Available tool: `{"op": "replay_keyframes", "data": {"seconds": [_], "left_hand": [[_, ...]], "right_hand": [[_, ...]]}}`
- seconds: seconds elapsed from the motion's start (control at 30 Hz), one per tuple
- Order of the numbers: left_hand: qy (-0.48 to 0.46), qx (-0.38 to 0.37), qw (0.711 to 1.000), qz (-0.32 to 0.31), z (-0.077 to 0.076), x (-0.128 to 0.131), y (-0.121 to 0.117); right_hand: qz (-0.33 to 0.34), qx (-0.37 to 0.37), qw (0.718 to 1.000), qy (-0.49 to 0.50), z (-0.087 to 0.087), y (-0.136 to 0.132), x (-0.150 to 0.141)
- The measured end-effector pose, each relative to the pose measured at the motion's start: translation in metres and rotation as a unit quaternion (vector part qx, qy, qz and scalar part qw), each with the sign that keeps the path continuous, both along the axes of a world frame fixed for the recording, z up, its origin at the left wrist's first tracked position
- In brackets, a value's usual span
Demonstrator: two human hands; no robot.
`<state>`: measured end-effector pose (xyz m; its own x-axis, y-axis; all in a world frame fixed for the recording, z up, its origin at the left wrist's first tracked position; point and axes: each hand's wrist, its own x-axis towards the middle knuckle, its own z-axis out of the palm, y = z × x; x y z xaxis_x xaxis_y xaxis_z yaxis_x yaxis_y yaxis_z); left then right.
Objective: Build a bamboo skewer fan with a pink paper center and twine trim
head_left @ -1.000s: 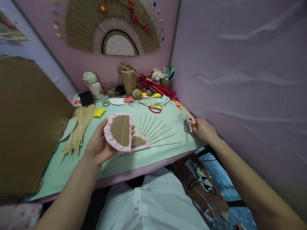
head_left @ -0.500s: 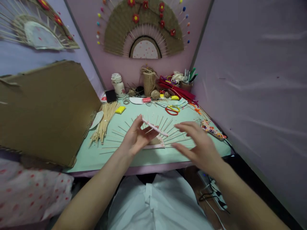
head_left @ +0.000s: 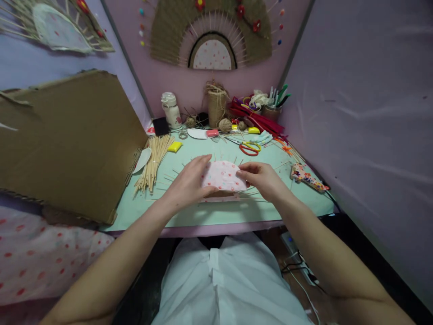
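Note:
Between my two hands is a half-round piece covered in pink dotted fabric (head_left: 224, 176), its dotted face up. My left hand (head_left: 192, 180) grips its left side, thumb along the lower edge. At the right edge my right hand (head_left: 260, 178) pinches it between thumb and fingers. Directly beneath, thin wooden sticks (head_left: 169, 177) fan out across the table around a half-round base, mostly hidden by the piece and my hands. A strip of the base's pink dotted edge shows below. Whether the piece touches the base I cannot tell.
Bundled sticks (head_left: 154, 162) and a large cardboard sheet (head_left: 67, 144) are at left. Red-and-yellow scissors (head_left: 249, 148) lie beyond my hands. A floral-patterned glue gun (head_left: 308, 177) rests at right. Behind stand a white bottle (head_left: 172, 110) and a twine-wrapped holder (head_left: 217, 107). A finished fan (head_left: 169, 40) hangs on the wall.
The fabric piece has turned from edge-on to face up and come down over the sticks. My right hand has moved left and taken hold of its right edge. The view has tilted down slightly.

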<state>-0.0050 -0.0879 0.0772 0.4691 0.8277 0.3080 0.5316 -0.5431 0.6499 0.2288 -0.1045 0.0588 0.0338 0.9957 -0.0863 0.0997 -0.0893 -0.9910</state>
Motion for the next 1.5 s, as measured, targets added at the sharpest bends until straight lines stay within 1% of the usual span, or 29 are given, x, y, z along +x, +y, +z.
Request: {"op": "replay_keyframes", "data": {"seconds": [0.1,0.2,0.27,0.3,0.33,0.4,0.47,0.53,0.67,0.73,0.8,0.9,0.97,1.03,1.17,1.27,1.4,1.5], "left_hand": [[0.073,0.013,0.996,-0.051,-0.003,0.006,0.007],[0.103,0.018,0.992,-0.068,-0.013,0.009,0.010],[0.114,0.011,0.991,-0.066,-0.021,0.009,0.011],[0.119,0.006,0.991,-0.066,-0.025,0.009,0.011],[0.124,0.003,0.990,-0.065,-0.029,0.009,0.011],[0.130,-0.001,0.990,-0.061,-0.036,0.009,0.011],[0.130,-0.004,0.990,-0.053,-0.043,0.009,0.011],[0.123,-0.001,0.991,-0.046,-0.050,0.008,0.011],[0.081,0.027,0.995,-0.047,-0.059,0.007,0.009],[0.090,0.024,0.995,-0.042,-0.059,0.007,0.008],[0.135,0.006,0.990,-0.032,-0.056,0.007,0.006],[0.202,-0.006,0.979,-0.022,-0.051,0.008,0.004],[0.215,-0.007,0.976,-0.024,-0.049,0.005,0.002],[0.208,-0.014,0.977,-0.043,-0.048,0.000,0.001],[0.163,-0.039,0.980,-0.104,-0.046,-0.018,0.003],[0.139,-0.055,0.981,-0.121,-0.045,-0.026,0.009],[0.136,-0.042,0.978,-0.153,-0.045,-0.023,0.022],[0.136,-0.037,0.975,-0.171,-0.047,-0.018,0.025]], "right_hand": [[0.009,-0.025,1.000,0.001,-0.007,0.004,-0.001],[0.021,-0.034,0.999,-0.021,-0.014,0.005,0.003],[0.039,-0.017,0.996,-0.074,-0.017,0.002,0.006],[0.051,0.005,0.992,-0.116,-0.019,0.000,0.007],[0.064,0.037,0.984,-0.165,-0.020,-0.003,0.008],[0.093,0.104,0.955,-0.260,-0.023,-0.008,0.007],[0.113,0.142,0.927,-0.328,-0.027,-0.011,0.006],[0.115,0.147,0.914,-0.360,-0.033,-0.012,0.005],[0.124,0.160,0.907,-0.369,-0.043,-0.010,0.003],[0.136,0.176,0.902,-0.369,-0.047,-0.010,0.002],[0.140,0.189,0.897,-0.374,-0.049,-0.011,0.000],[0.131,0.201,0.891,-0.385,-0.051,-0.014,-0.003],[0.123,0.204,0.891,-0.387,-0.053,-0.016,-0.006],[0.116,0.204,0.894,-0.381,-0.056,-0.018,-0.007],[0.106,0.209,0.900,-0.368,-0.061,-0.021,-0.007],[0.100,0.206,0.900,-0.370,-0.061,-0.020,-0.005],[0.069,0.204,0.895,-0.391,-0.060,-0.019,-0.004],[0.067,0.197,0.893,-0.400,-0.063,-0.021,-0.004]]}}
